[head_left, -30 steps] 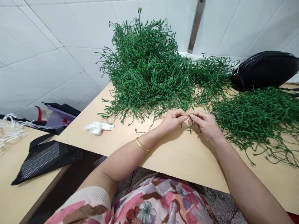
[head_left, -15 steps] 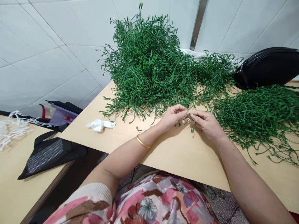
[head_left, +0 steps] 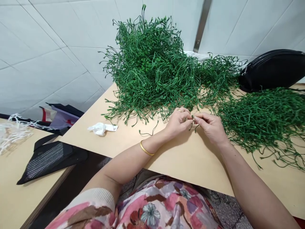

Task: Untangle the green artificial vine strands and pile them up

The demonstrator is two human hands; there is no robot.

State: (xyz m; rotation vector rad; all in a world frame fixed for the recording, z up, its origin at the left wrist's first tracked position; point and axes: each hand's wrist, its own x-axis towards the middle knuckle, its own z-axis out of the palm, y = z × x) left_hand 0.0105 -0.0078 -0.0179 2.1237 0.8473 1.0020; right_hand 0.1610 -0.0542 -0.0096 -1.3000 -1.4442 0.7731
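My left hand (head_left: pixel 179 122) and my right hand (head_left: pixel 209 127) meet over the table, fingertips almost touching. Both pinch a thin green strand (head_left: pixel 193 117), whose short ends stick out below the fingers. Just behind my hands rises a big tangled pile of green strands (head_left: pixel 152 70) with small budded tips. A second, lower pile (head_left: pixel 264 117) lies to the right of my right hand. One loose strand (head_left: pixel 152 132) rests on the table beside my left forearm.
A crumpled white tissue (head_left: pixel 100 128) lies on the tabletop (head_left: pixel 128 144) at left. The black bag (head_left: pixel 274 70) stands at the back right. A black mesh pouch (head_left: pixel 47 159) and white strings (head_left: pixel 14 133) are on another table at far left.
My left fingers have curled in closer to my right fingertips. Less of the held strand hangs below the hands than before.
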